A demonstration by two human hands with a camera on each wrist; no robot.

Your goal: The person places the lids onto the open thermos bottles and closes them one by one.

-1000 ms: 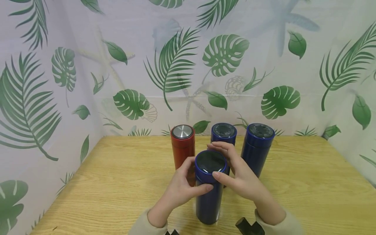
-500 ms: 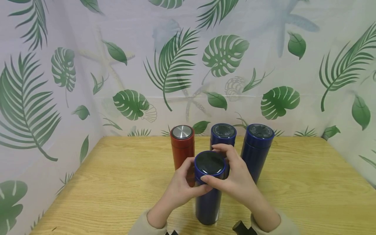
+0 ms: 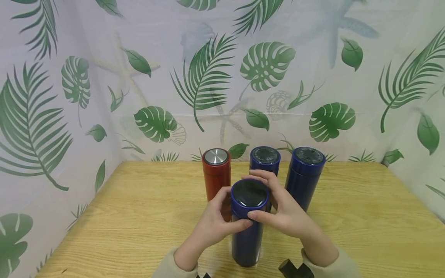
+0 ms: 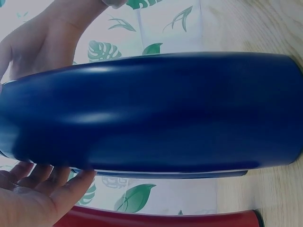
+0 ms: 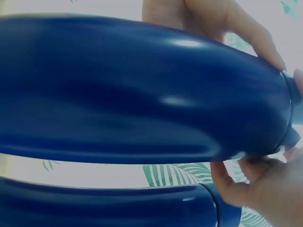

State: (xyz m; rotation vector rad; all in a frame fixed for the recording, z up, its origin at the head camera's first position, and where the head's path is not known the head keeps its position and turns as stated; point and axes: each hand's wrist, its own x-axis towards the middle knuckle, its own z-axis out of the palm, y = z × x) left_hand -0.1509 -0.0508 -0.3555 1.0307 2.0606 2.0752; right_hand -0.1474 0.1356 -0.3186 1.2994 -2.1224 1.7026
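A blue thermos flask (image 3: 247, 245) stands upright on the table, with a glossy black-topped blue lid (image 3: 249, 193). My left hand (image 3: 217, 222) grips its upper body from the left, thumb across the front. Around the lid curls my right hand (image 3: 288, 212), its thumb at the front edge and its fingers reaching behind; part of those fingertips is hidden. In the left wrist view the flask's smooth body (image 4: 165, 113) fills the middle, with left fingers (image 4: 71, 189) against its side. Right fingers (image 5: 229, 189) show near the neck in the right wrist view.
Behind the held flask stand a red thermos flask (image 3: 216, 177) with a silver-topped lid and two more blue flasks, one at the middle (image 3: 264, 164) and one at the right (image 3: 304, 181). They stand on a wooden table (image 3: 139, 216) before a leaf-patterned cloth (image 3: 222, 96).
My right hand turned round the lid, its thumb sliding left, then came back to the right. The left hand and the flask stayed in place.
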